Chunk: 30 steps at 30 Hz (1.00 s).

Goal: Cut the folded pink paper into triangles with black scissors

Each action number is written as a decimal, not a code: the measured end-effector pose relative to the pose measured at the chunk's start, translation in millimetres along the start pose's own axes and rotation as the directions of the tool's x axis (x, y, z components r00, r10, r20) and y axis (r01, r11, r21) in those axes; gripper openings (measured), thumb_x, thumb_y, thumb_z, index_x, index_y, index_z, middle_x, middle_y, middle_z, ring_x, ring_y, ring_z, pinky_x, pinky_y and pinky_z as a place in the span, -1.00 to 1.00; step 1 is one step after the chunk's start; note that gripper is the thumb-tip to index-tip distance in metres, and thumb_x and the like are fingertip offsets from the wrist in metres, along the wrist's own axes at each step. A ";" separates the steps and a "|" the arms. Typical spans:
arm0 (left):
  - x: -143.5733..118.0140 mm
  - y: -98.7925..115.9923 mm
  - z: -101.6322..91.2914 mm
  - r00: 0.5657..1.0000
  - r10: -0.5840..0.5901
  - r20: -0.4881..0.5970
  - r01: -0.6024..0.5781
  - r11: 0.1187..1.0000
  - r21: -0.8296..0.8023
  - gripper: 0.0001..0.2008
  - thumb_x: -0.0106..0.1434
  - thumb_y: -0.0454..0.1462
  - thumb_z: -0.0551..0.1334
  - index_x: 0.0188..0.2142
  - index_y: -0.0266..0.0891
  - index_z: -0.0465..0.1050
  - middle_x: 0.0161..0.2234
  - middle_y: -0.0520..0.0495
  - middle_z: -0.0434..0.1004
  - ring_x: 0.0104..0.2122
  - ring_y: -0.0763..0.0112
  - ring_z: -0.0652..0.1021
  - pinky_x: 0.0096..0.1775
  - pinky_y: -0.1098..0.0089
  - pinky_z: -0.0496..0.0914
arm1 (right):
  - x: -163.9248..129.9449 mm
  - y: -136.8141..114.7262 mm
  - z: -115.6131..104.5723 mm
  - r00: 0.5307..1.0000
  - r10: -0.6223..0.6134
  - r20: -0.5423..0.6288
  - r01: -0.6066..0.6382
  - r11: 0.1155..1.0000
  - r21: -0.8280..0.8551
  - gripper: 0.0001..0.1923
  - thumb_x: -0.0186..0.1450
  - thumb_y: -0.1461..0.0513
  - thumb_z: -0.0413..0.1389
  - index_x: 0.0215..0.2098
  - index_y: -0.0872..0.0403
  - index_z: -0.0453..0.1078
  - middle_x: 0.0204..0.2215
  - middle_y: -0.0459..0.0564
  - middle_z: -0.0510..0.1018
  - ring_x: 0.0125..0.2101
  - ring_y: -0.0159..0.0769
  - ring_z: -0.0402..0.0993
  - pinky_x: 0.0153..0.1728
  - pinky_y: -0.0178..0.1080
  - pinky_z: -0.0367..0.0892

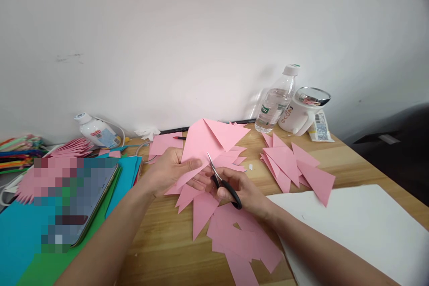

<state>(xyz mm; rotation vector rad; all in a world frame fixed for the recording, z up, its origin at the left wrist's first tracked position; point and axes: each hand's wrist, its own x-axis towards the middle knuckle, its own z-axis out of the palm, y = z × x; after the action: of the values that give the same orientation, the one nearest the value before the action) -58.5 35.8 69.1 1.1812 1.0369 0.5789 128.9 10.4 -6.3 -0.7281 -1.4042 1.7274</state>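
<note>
A folded sheet of pink paper (pixel 197 140) is held up over the table by my left hand (pixel 170 167), with the thumb pressed on its front. Black-handled scissors (pixel 217 176) are gripped in my right hand (pixel 239 187), their blades pointing up at the paper's lower edge. Whether the blades are cutting into the paper I cannot tell. Pink paper triangles (pixel 203 210) lie under and around both hands. Closer to me are pink offcuts (pixel 234 237) with notched edges.
To the right lie more pink triangles (pixel 284 161) and a white board (pixel 348 223). A water bottle (pixel 276 103) and white mug (pixel 296 114) stand by the wall. Left are a phone (pixel 97 205), blue paper (pixel 124 178), a white bottle (pixel 97 132) and colourful pipe cleaners (pixel 20 152).
</note>
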 end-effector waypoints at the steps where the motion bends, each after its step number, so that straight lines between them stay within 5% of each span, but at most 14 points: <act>1: -0.6 0.7 -1.2 0.999 -0.013 0.041 0.014 1.000 -0.026 -0.73 0.04 -0.14 0.27 -0.37 -0.32 0.53 -0.40 -0.23 0.59 -0.39 0.18 0.58 -0.33 0.21 0.49 | 0.1 0.3 -0.6 1.000 0.001 -0.004 -0.001 1.000 -0.007 -0.64 0.07 0.03 0.17 -0.27 0.07 0.34 -0.54 -0.11 0.29 -0.54 -0.40 0.17 -0.52 -0.34 0.15; 6: -3.2 3.8 -5.9 0.991 -0.060 0.123 0.069 0.995 -0.067 -0.77 -0.01 -0.18 0.30 -0.34 -0.23 0.52 -0.30 -0.18 0.58 -0.21 0.12 0.53 -0.19 0.14 0.42 | 0.3 -1.8 -1.8 0.999 -0.012 -0.047 0.008 0.996 -0.084 -0.67 0.07 0.01 0.16 -0.33 0.06 0.35 -0.51 -0.08 0.32 -0.51 -0.36 0.21 -0.50 -0.33 0.20; 30: -5.9 6.0 -16.1 0.964 -0.095 0.249 0.101 0.995 -0.010 -0.69 0.16 -0.26 0.19 -0.17 -0.46 0.46 -0.24 -0.39 0.54 -0.24 0.14 0.55 -0.24 0.25 0.45 | -0.6 -0.9 -1.9 0.997 0.032 0.076 -0.035 0.999 0.042 -0.69 0.08 0.11 0.20 -0.30 0.12 0.30 -0.50 -0.12 0.27 -0.48 -0.42 0.15 -0.49 -0.36 0.11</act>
<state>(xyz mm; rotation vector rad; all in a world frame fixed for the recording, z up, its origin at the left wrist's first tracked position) -74.5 40.2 76.3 1.1428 0.8666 0.3535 130.9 10.9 -5.8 -0.6722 -1.4083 1.8226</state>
